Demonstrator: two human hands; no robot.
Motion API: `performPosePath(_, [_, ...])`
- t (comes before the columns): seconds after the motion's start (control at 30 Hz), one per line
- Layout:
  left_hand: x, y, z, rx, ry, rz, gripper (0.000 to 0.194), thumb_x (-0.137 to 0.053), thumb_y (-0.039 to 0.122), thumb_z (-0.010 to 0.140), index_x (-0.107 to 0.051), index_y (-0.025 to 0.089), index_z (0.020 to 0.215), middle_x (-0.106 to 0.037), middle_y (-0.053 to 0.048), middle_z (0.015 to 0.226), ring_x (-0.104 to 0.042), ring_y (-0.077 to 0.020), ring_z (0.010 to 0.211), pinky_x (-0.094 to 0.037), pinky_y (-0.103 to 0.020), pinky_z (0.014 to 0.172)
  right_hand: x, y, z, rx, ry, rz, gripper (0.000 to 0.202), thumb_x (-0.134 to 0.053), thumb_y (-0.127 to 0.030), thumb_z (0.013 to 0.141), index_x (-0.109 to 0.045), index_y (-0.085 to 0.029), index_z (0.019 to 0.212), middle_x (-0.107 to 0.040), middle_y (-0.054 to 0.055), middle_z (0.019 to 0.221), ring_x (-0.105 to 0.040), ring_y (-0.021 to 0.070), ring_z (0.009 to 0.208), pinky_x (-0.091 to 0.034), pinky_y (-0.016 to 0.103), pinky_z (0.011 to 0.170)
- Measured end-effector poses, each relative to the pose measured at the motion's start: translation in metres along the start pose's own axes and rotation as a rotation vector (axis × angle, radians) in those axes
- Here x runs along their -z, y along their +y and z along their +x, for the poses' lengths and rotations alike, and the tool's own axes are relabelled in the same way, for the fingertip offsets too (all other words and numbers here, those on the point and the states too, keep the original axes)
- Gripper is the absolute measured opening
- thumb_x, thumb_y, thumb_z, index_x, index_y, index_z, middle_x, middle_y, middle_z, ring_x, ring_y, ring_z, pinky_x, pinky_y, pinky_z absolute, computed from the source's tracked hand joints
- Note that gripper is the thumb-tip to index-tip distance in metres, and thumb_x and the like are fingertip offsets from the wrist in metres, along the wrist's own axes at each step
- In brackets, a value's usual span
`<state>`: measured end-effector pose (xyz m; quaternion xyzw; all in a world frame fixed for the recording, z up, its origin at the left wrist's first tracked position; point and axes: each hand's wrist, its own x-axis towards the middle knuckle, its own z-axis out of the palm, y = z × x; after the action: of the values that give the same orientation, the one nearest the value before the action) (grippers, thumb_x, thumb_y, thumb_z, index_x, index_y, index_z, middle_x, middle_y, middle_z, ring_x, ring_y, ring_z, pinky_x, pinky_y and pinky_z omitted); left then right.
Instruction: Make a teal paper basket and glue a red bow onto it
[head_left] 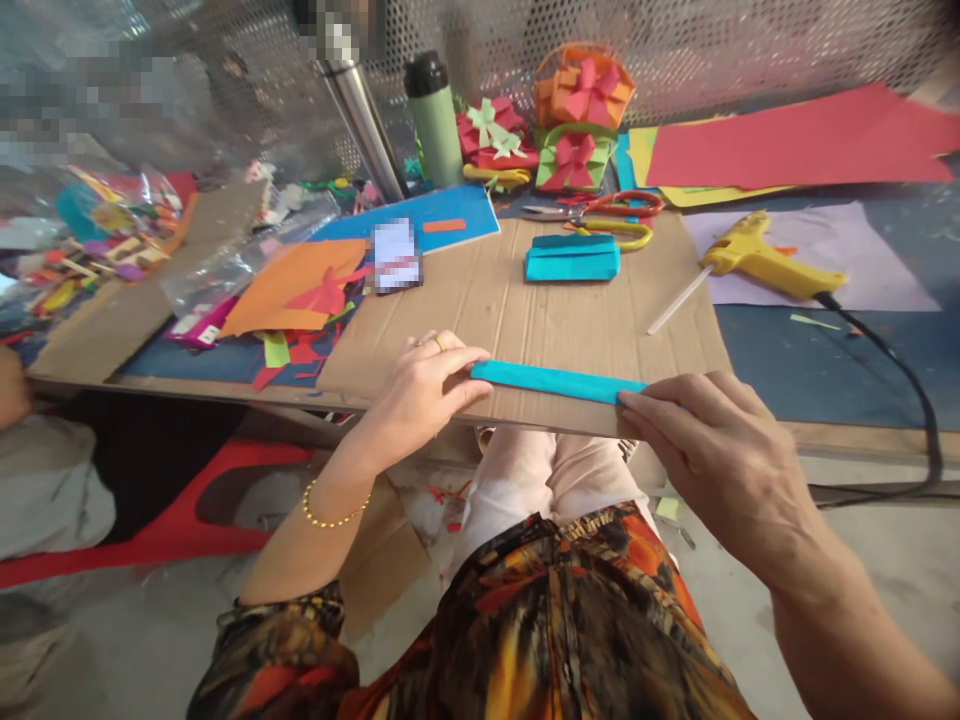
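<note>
A narrow blue paper strip (555,381) stretches between my hands, just above the front edge of the cardboard sheet (465,300). My left hand (427,390) pinches its left end between thumb and fingers. At the strip's other end, my right hand (712,440) grips it the same way. Beyond the strip, a folded blue paper piece (573,260) lies on the cardboard. Scissors with red handles (619,204) and another pair with yellow handles (634,236) rest behind that piece.
A yellow glue gun (772,262) lies at the right, its black cord (911,385) hanging over the table edge. Finished paper baskets (574,160), a green bottle (437,125) and a steel flask (364,125) stand at the back. Orange paper (292,280) and a phone (396,255) lie left.
</note>
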<state>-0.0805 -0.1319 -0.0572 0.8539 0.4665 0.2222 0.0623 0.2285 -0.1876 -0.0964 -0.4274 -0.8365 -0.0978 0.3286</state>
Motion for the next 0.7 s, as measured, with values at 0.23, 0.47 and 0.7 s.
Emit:
performPosePath(0.23, [-0.002, -0.006, 0.014, 0.126, -0.126, -0.122, 0.011, -0.070, 0.015, 0.096, -0.068, 0.020, 0.086, -0.067, 0.000, 0.086, -0.061, -0.0175, 0.086, -0.046, -0.036, 0.089, 0.003, -0.001, 0.002, 0.026, -0.029, -0.051, 0.015, -0.060, -0.013, 0.105, -0.074, -0.017, 0.103, -0.072, 0.009, 0.093, -0.056, 0.0230, 0.080, -0.044, 0.037, 0.069])
performPosePath(0.47, [0.003, -0.009, 0.026, 0.093, -0.303, -0.054, 0.020, -0.057, 0.017, 0.101, -0.064, 0.019, 0.082, -0.064, -0.002, 0.087, -0.059, -0.0199, 0.089, -0.043, -0.038, 0.088, 0.006, -0.002, 0.004, 0.074, -0.026, -0.112, 0.018, -0.054, -0.017, 0.110, -0.071, -0.016, 0.104, -0.071, 0.008, 0.089, -0.054, 0.0229, 0.078, -0.040, 0.036, 0.066])
performPosePath(0.7, [0.007, -0.001, 0.036, 0.065, -0.400, 0.105, 0.025, -0.050, 0.022, 0.102, -0.055, 0.021, 0.079, -0.062, -0.004, 0.086, -0.058, -0.0221, 0.089, -0.045, -0.040, 0.090, 0.004, -0.002, 0.000, 0.048, -0.037, -0.122, 0.020, -0.049, -0.019, 0.111, -0.069, -0.019, 0.106, -0.070, 0.007, 0.090, -0.053, 0.0226, 0.077, -0.037, 0.036, 0.065])
